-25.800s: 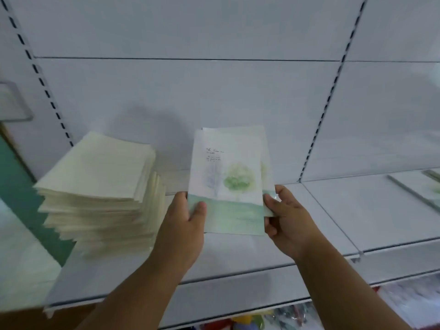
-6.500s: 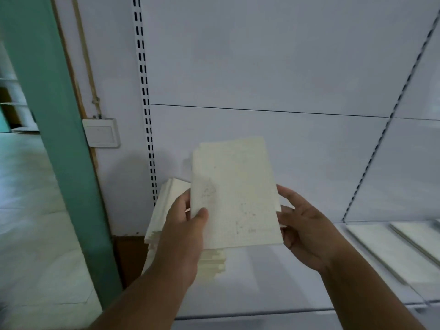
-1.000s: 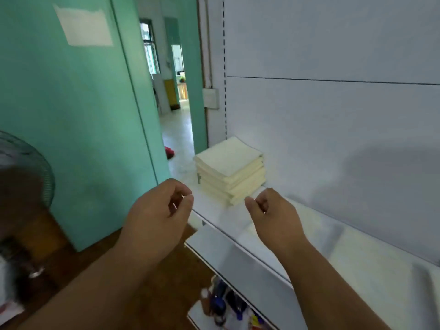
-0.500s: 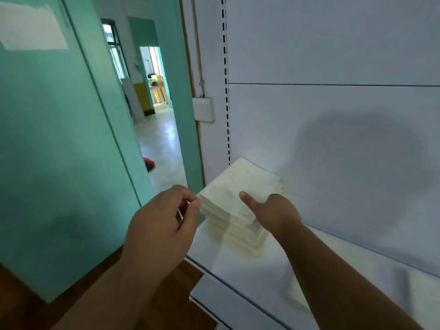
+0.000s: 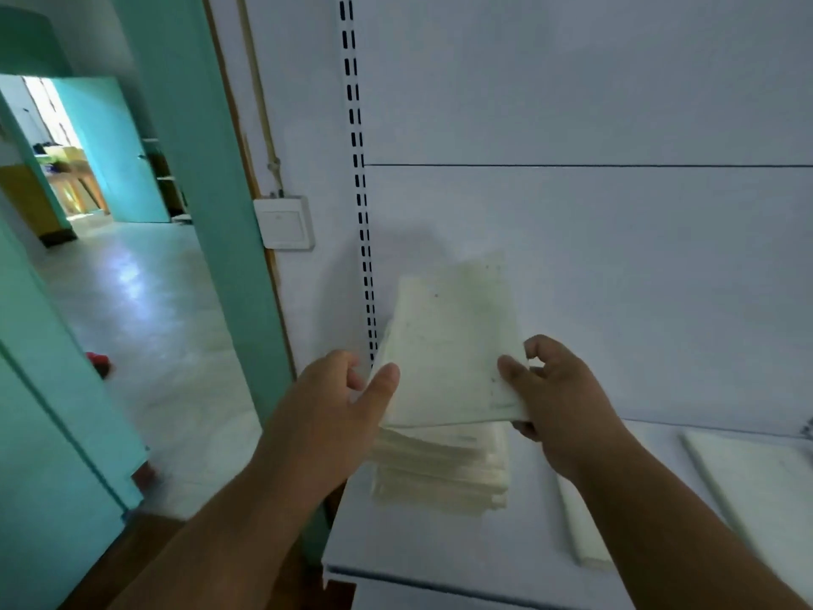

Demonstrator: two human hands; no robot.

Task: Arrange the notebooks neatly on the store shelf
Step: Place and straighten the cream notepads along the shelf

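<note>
A stack of cream notebooks [image 5: 440,473] sits at the left end of the white store shelf [image 5: 440,548]. Above it, a cream notebook [image 5: 453,345] is lifted and tilted up, back cover facing me. My right hand [image 5: 550,398] pinches its lower right corner, thumb on top and fingers beneath. My left hand [image 5: 338,407] is at its lower left edge, thumb against the cover, fingers curled behind; the hold there is unclear. More notebooks lie flat on the shelf: one [image 5: 580,526] partly hidden under my right forearm, another [image 5: 756,486] at the far right.
The white back panel [image 5: 572,235] with a slotted upright [image 5: 360,213] rises behind the shelf. A wall switch [image 5: 286,222] and teal door frame [image 5: 211,213] stand to the left, with a doorway and pale floor [image 5: 132,301] beyond.
My view has turned back toward the shelf. My right hand, resting on the stack half a second ago, has lifted the top notebook, and my left hand has come up to its left edge.
</note>
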